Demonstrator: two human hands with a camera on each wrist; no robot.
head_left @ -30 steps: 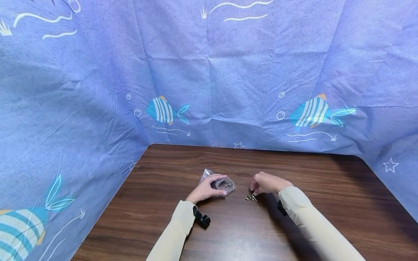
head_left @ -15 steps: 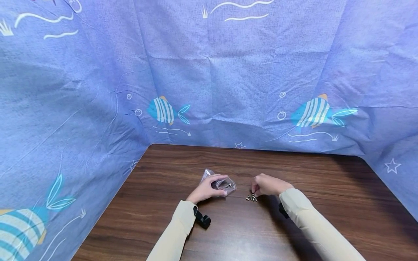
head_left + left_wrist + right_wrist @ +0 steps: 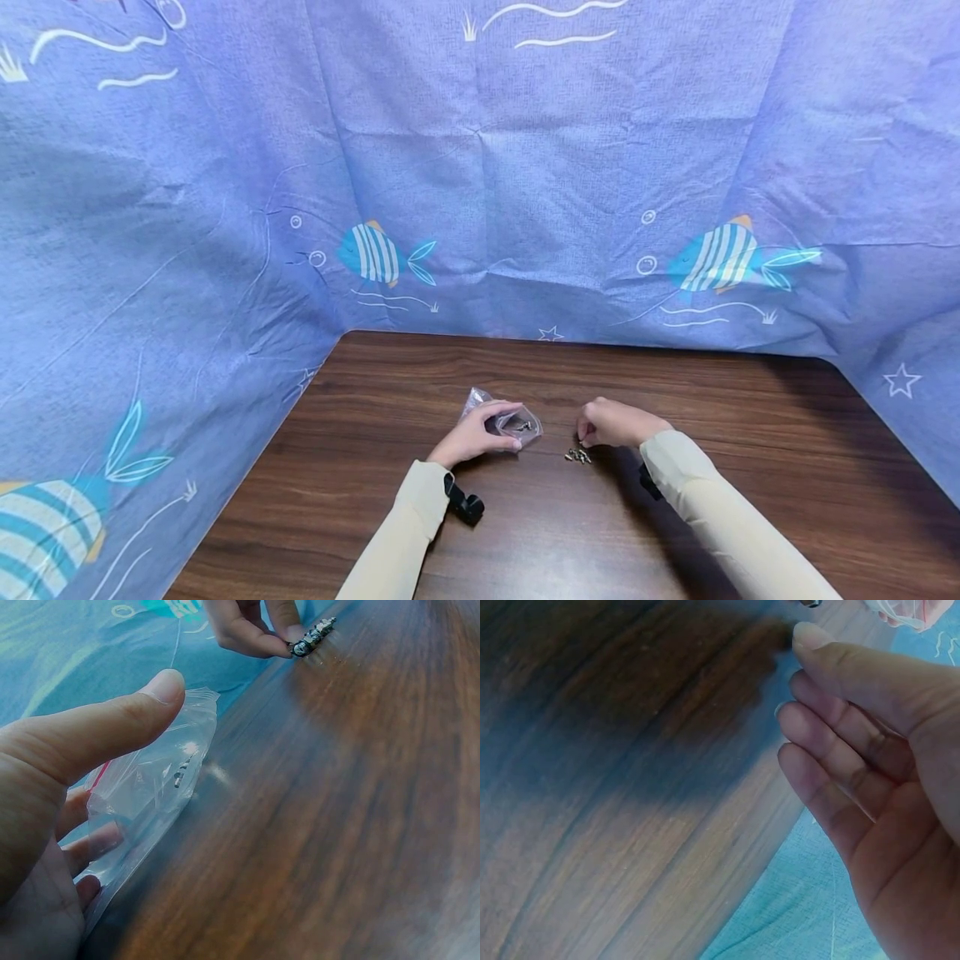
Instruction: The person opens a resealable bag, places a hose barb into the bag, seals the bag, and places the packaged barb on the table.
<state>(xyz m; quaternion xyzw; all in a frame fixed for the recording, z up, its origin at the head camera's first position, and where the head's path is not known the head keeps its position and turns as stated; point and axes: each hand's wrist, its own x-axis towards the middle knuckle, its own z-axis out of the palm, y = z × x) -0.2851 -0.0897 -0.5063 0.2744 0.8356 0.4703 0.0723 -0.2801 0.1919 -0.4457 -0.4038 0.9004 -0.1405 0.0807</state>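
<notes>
My left hand (image 3: pixel 477 432) holds a clear zip bag (image 3: pixel 199 724) by its mouth, thumb on the near side and other fingers behind the plastic. The bag's mouth gapes toward the right. A few small metal screws (image 3: pixel 181 771) lie inside it. Right of the bag, a small pile of shiny metal screws (image 3: pixel 577 455) lies on the table. My right hand (image 3: pixel 609 422) is bent down over the pile, thumb and forefinger pinching a screw at its edge. In the right wrist view only a bit of metal (image 3: pixel 810 603) shows beyond the thumb tip, and the forefinger is mostly hidden.
The dark wood-grain table (image 3: pixel 375 500) carries the bag and the pile, a short gap between them. Blue fish-print cloth (image 3: pixel 555 167) hangs behind the far edge and along both sides. A black wrist strap (image 3: pixel 465 502) sits at the left cuff.
My right fingers stay at the pile and shift only slightly, curling a little closer together. The left hand and bag have not moved.
</notes>
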